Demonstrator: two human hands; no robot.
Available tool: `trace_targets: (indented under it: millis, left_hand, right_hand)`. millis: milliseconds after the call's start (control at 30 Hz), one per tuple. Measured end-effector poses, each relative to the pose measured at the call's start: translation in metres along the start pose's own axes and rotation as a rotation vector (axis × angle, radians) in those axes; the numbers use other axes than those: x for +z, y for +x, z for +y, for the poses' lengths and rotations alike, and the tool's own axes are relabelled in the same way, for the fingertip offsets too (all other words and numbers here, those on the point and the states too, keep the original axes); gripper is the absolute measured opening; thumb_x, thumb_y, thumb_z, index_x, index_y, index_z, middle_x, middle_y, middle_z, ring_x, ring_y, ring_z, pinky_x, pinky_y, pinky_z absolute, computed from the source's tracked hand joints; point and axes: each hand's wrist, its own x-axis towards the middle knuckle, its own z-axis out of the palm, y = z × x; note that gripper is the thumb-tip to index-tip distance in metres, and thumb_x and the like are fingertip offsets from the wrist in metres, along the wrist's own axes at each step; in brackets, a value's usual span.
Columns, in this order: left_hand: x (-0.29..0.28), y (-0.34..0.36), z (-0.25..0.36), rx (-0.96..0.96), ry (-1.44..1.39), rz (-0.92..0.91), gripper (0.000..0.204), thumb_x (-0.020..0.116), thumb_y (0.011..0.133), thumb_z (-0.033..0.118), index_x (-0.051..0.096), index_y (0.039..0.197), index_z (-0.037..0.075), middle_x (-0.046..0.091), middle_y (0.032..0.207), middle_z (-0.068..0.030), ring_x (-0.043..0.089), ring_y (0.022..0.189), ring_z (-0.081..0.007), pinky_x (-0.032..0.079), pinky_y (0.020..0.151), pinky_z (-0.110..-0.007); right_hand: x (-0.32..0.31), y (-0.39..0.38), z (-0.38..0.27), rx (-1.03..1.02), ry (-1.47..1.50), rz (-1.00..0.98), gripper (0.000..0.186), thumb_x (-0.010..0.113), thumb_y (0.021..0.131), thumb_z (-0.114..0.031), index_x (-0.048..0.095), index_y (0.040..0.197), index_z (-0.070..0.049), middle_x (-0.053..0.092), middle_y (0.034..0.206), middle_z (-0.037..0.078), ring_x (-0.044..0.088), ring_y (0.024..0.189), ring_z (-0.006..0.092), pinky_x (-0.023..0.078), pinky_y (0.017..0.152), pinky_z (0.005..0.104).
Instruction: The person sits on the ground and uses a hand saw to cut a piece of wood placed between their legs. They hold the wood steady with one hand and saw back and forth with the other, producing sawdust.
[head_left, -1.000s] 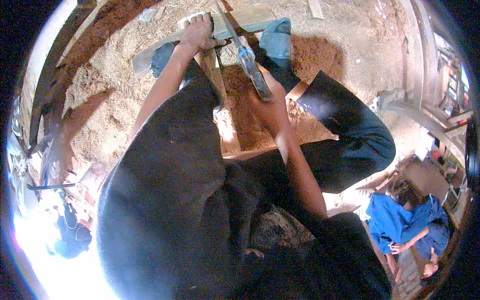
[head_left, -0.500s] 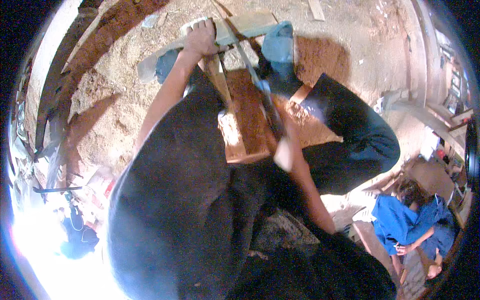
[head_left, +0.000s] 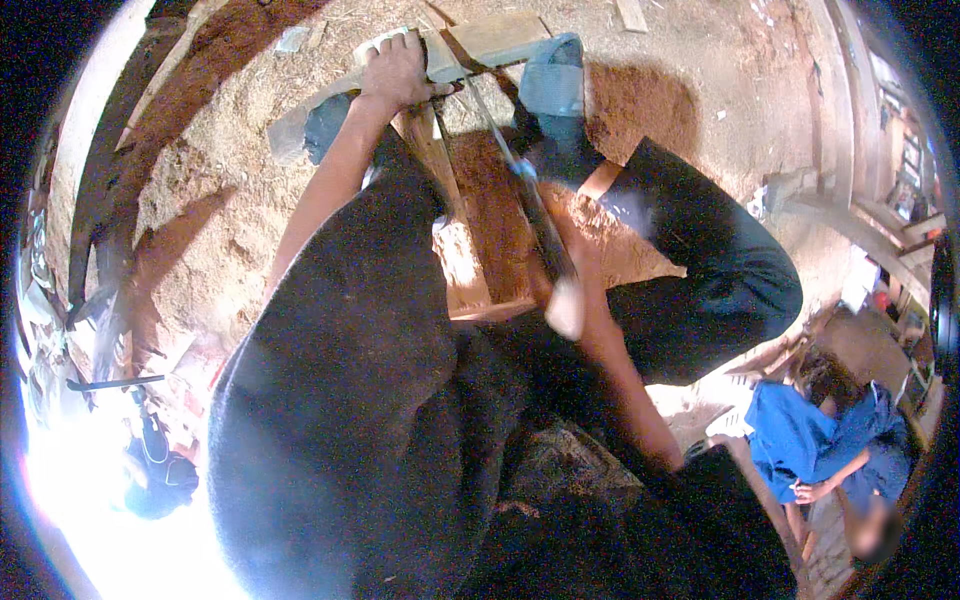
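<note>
Clamps fingers of right hand (head_left: 583, 260) around one straight-handled tool (head_left: 542, 228), extending one thin metal blade (head_left: 487, 108) ahead of them. Lays fingers of left hand (head_left: 394, 78) over one long, flat wooden plank (head_left: 500, 38); cannot tell whether clamped.

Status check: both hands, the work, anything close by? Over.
Left hand down on plank. Right hand gripping long-bladed tool. Blue-covered foot just right of the tool.
</note>
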Motion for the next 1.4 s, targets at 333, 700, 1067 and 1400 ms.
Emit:
trace_targets:
  millis: [333, 700, 1067, 1400]
  left_hand:
    - [0.003, 0.007, 0.006, 0.01, 0.001, 0.033, 0.097, 0.078, 0.063, 0.064, 0.043, 0.126, -0.001, 0.054, 0.124, -0.0184, 0.055, 0.117, -0.0363, 0.043, 0.097, -0.054]
    - [0.011, 0.003, 0.0, 0.001, 0.015, -0.004, 0.104, 0.08, 0.061, 0.063, 0.042, 0.131, -0.003, 0.038, 0.142, -0.02, 0.052, 0.122, -0.0374, 0.041, 0.099, -0.056]
    - [-0.001, 0.002, 0.004, -0.042, -0.065, 0.027, 0.121, 0.078, 0.064, 0.062, 0.017, 0.151, 0.004, 0.043, 0.142, -0.0222, 0.052, 0.121, -0.0424, 0.041, 0.099, -0.058]
    - [-0.006, 0.006, 0.005, -0.032, -0.034, -0.039, 0.096, 0.078, 0.063, 0.064, 0.045, 0.125, -0.001, 0.057, 0.123, -0.0195, 0.053, 0.119, -0.0355, 0.042, 0.098, -0.055]
  right_hand:
    - [-0.011, -0.034, 0.026, -0.016, -0.127, 0.151, 0.047, 0.054, 0.094, -0.009, 0.044, 0.139, 0.001, 0.064, 0.107, 0.005, 0.059, 0.083, 0.0105, 0.048, 0.07, 0.0227]
    - [-0.004, -0.013, -0.018, 0.254, 0.668, 0.063, 0.052, 0.062, 0.083, -0.001, 0.051, 0.134, 0.0, 0.063, 0.111, 0.006, 0.057, 0.094, 0.0128, 0.047, 0.083, 0.027]
    - [-0.022, -0.034, 0.025, 0.242, 0.286, 0.039, 0.05, 0.056, 0.09, -0.005, 0.047, 0.139, -0.002, 0.063, 0.11, 0.005, 0.058, 0.09, 0.0116, 0.049, 0.079, 0.0237]
    - [-0.026, -0.031, 0.008, -0.1, -0.103, -0.027, 0.059, 0.059, 0.081, 0.002, 0.047, 0.138, -0.003, 0.061, 0.122, 0.013, 0.056, 0.11, 0.0172, 0.045, 0.095, 0.0306]
